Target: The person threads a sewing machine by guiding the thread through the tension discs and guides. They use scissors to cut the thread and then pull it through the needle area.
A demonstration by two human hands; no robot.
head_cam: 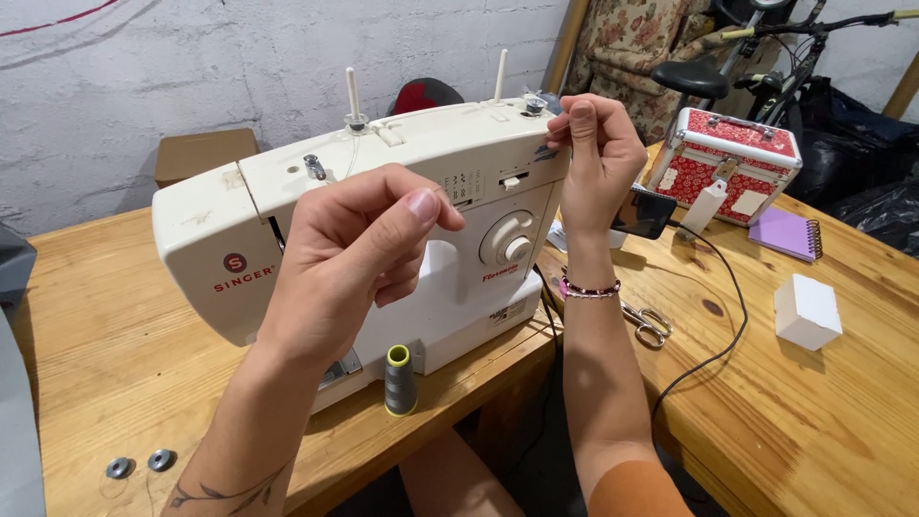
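Observation:
A white sewing machine [239,206] stands on a wooden table [105,325]. My left hand [354,254] is raised in front of the machine's body, thumb and forefinger pinched on a thin thread. My right hand [595,158] is at the machine's top right corner, fingers pinched on the same thread beside a bobbin [533,103] on the winder pin. A grey thread spool [400,380] stands upright at the machine's base, below my left hand.
Two metal bobbins [139,464] lie near the front left edge. Scissors [648,324], a black cable [718,325], a small white box [807,310], a purple notebook [787,233] and a red patterned case [732,163] sit on the right. A bicycle stands behind.

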